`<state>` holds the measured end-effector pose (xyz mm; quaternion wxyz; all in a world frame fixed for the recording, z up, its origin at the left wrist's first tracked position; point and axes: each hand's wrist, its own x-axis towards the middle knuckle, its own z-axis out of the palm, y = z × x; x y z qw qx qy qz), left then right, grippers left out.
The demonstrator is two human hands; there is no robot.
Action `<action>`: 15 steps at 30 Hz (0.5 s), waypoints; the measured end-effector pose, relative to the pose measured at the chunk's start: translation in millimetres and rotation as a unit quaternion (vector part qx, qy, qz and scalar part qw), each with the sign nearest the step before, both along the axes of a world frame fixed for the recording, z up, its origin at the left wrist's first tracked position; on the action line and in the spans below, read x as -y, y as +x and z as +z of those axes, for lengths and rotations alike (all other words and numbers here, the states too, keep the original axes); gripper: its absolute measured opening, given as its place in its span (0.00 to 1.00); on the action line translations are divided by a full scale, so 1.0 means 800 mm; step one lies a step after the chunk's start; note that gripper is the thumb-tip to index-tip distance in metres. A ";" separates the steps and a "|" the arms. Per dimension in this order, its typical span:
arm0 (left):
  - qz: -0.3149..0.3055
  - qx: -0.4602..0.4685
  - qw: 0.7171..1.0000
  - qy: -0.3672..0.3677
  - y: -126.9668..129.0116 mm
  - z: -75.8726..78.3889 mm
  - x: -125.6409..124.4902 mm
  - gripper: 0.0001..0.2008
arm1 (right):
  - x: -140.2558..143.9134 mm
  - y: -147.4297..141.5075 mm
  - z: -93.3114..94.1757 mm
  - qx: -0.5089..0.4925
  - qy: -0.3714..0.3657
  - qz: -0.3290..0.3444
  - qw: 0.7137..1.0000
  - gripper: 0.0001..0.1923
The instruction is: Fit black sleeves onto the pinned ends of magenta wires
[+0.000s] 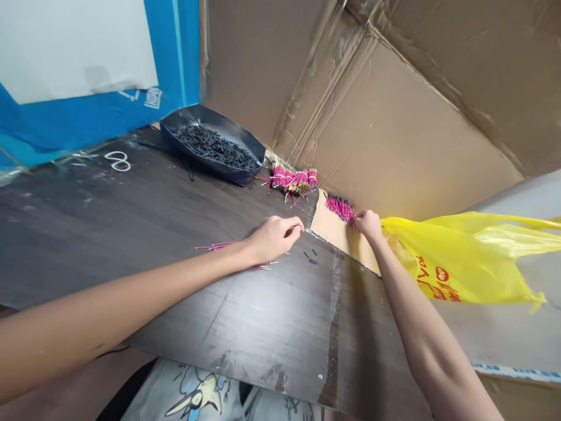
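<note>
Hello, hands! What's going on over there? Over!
Left hand curled on the board, over loose pink wires. Right hand gripping a pink wire bundle. Yellow bag beside the right wrist.

The yellow bag (464,263) bears red lettering, partly readable as "Va"; the blue box (175,70) carries an unreadable white logo.

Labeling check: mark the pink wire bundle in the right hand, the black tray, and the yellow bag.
pink wire bundle (339,207), head view, middle of the strands
black tray (175,126), head view, left rim
yellow bag (473,257), head view, middle of the plastic
</note>
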<state>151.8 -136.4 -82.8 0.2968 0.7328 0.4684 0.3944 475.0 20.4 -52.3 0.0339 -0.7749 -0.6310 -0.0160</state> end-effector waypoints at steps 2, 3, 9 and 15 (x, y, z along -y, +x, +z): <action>-0.002 -0.020 1.000 0.006 0.001 -0.001 0.001 0.16 | 0.004 -0.002 -0.001 0.009 0.002 -0.003 1.000 0.16; -0.002 -0.032 0.999 0.011 0.001 -0.001 0.001 0.17 | 0.007 -0.003 0.000 0.011 0.008 -0.004 1.000 0.17; 0.040 -0.126 0.991 0.016 -0.018 0.013 -0.018 0.17 | 0.052 -0.008 0.018 0.016 0.085 0.003 0.996 0.21; -0.035 -0.215 0.975 -0.044 -0.069 0.038 -0.043 0.13 | 0.175 -0.039 -0.004 -0.065 0.135 0.102 0.983 0.23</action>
